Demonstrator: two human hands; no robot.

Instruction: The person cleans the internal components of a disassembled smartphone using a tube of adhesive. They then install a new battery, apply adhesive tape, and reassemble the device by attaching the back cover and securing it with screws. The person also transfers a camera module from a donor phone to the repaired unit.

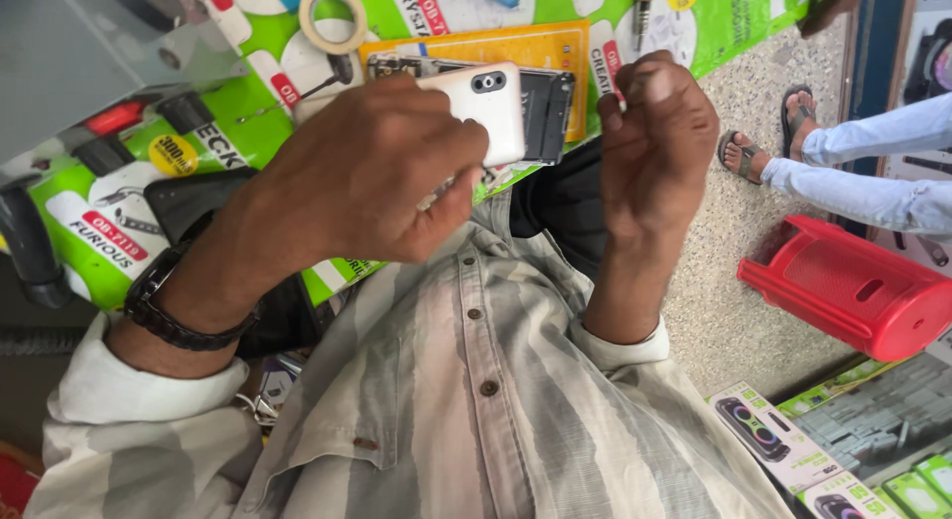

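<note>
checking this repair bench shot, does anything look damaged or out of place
The white phone in the left hand is opened up: its back cover is lifted off the dark body, with the insides showing. On the floor, a red plastic stool lies tipped on its side.

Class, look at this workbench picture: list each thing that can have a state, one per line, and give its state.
Phone: opened, insides showing.
White back cover: lifted off the phone, held by the left hand.
Right hand: closed, fingers pinched; what it grips is hidden.
Red stool: tipped on its side.
Tape roll: lying flat.
</note>
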